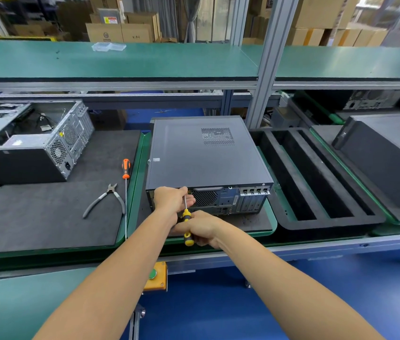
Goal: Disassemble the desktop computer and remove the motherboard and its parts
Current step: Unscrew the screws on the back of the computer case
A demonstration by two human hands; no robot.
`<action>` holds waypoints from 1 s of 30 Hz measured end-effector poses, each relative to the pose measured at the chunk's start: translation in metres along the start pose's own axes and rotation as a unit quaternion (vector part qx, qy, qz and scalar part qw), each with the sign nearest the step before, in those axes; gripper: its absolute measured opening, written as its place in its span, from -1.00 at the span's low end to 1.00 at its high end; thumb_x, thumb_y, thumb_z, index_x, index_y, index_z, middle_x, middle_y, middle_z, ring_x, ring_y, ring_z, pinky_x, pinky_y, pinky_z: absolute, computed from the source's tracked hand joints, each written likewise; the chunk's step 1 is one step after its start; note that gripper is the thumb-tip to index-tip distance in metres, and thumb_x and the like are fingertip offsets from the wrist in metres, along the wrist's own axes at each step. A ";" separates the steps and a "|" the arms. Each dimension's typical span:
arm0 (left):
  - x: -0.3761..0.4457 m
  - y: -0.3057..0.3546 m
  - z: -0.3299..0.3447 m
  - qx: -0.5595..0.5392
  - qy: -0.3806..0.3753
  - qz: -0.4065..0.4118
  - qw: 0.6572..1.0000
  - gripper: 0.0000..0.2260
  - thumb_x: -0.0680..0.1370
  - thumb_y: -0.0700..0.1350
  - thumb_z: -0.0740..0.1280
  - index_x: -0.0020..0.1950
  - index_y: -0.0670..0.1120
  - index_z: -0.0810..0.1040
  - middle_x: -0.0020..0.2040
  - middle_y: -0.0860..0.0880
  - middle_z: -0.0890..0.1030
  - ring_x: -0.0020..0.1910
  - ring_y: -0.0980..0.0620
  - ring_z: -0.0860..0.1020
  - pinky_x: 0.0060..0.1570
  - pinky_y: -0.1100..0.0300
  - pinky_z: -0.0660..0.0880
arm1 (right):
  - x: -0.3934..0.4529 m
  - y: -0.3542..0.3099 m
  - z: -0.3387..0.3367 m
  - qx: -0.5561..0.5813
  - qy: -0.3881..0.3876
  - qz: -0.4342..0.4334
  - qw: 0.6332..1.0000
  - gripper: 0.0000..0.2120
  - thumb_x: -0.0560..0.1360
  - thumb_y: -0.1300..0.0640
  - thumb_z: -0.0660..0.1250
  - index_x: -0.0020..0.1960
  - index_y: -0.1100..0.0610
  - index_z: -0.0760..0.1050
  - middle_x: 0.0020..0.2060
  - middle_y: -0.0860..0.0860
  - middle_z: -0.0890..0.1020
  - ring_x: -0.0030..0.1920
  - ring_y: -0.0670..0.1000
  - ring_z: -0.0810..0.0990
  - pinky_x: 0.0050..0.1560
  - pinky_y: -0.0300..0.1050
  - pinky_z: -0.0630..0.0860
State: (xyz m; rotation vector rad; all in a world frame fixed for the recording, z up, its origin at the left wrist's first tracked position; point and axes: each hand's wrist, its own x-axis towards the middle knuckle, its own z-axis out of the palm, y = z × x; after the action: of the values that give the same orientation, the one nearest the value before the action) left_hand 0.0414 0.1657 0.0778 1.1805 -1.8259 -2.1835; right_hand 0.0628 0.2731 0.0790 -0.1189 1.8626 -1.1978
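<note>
The PC case [206, 153] lay flat on the counter [271, 224], lid still on, rear panel facing the person at 6 o'clock. The right hand [204, 228] was curled round the yellow handle of the screwdriver [186, 217], grip wrapped tight. The shaft ran from that handle toward 12 o'clock, slightly tilted, tip meeting the rear panel's upper left corner beside the fan grille [205, 198]. The left hand [173, 200] sat at that corner, fingers bent round the shaft near the tip, steadying it; the screw itself was hidden behind the fingers. So the tool's long axis pointed straight into the panel, and the left hand was the nearer one to the screw. Probably a lid screw being worked, an early step. Spare orange screwdriver [125, 169] and cutters [107, 201] lay at 9 o'clock, apart from the case.
</note>
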 end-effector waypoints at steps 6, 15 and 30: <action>-0.004 0.000 0.001 -0.023 -0.003 0.010 1.000 -0.83 0.54 -0.33 0.33 -0.25 -0.34 0.52 -0.43 -0.19 0.61 -0.52 0.01 0.61 -0.55 0.29 0.52 | -0.019 -0.007 -0.016 0.207 -0.224 0.051 0.951 -0.83 0.61 0.28 0.13 0.17 0.27 0.40 -0.05 0.22 0.63 -0.06 0.11 0.62 0.02 0.04 0.61; -0.003 -0.002 -0.003 -0.034 -0.032 0.005 0.999 -0.82 0.56 -0.26 0.33 -0.22 -0.31 0.53 -0.48 -0.14 0.62 -0.48 0.00 0.64 -0.52 0.27 0.54 | -0.007 -0.004 -0.010 0.065 -0.084 0.054 0.993 -0.85 0.49 0.23 0.42 -0.03 0.16 0.45 -0.18 0.12 0.61 -0.20 0.04 0.63 -0.24 -0.13 0.65; -0.012 0.004 -0.009 0.020 -0.035 0.052 0.998 -0.92 0.47 -0.30 0.35 -0.18 -0.31 0.60 -0.39 -0.18 0.65 -0.45 -0.02 0.63 -0.47 0.26 0.54 | -0.006 0.000 -0.010 -0.119 -0.039 0.019 0.992 -0.70 0.41 0.02 0.49 -0.29 0.08 0.39 -0.50 -0.02 0.54 -0.52 -0.08 0.44 -0.48 -0.23 0.33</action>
State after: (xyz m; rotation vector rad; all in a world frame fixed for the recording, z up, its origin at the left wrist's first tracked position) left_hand 0.0533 0.1636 0.0873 1.0031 -1.9197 -2.1688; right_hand 0.0595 0.2831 0.0843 -0.2581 1.9249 -0.9289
